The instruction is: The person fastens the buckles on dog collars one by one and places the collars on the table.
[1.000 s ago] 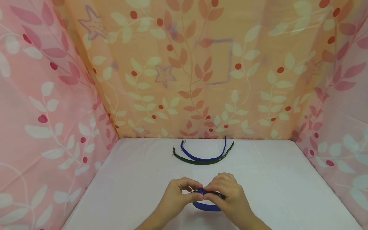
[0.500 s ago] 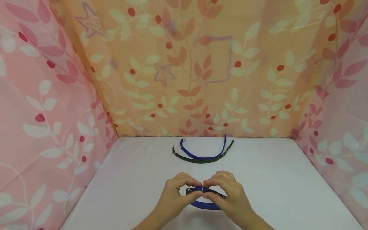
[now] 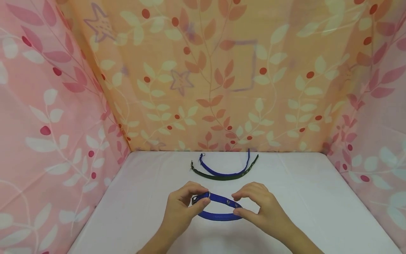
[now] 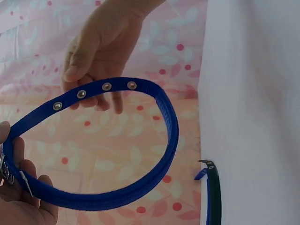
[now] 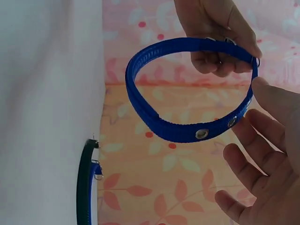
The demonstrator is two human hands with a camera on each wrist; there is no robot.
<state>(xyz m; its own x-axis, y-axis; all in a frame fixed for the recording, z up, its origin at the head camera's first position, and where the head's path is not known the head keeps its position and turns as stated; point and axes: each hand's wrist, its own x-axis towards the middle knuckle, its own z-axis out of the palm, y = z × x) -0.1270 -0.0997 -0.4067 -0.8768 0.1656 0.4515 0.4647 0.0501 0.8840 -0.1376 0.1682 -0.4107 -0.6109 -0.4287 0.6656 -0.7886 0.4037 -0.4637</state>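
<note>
Strap [image 3: 219, 216] pinched by left hand [image 3: 182, 206] loops near right hand [image 3: 264, 205], spread and holding nothing.

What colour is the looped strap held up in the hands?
The looped strap is blue with silvery eyelets; best in the left wrist view.

Straight ahead, an orange cloth [image 3: 215, 120] fills the back, pale leaves, orange sprigs and red dots climbing all over it! Up there, a large purple star [image 3: 100, 24], a smaller star [image 3: 181, 82], and part of a purple square [image 3: 254, 65]. Pink leafy cloth left [image 3: 41, 106] and right [image 3: 380, 123], a white tabletop [image 3: 142, 197] between, all in soft light.
</note>
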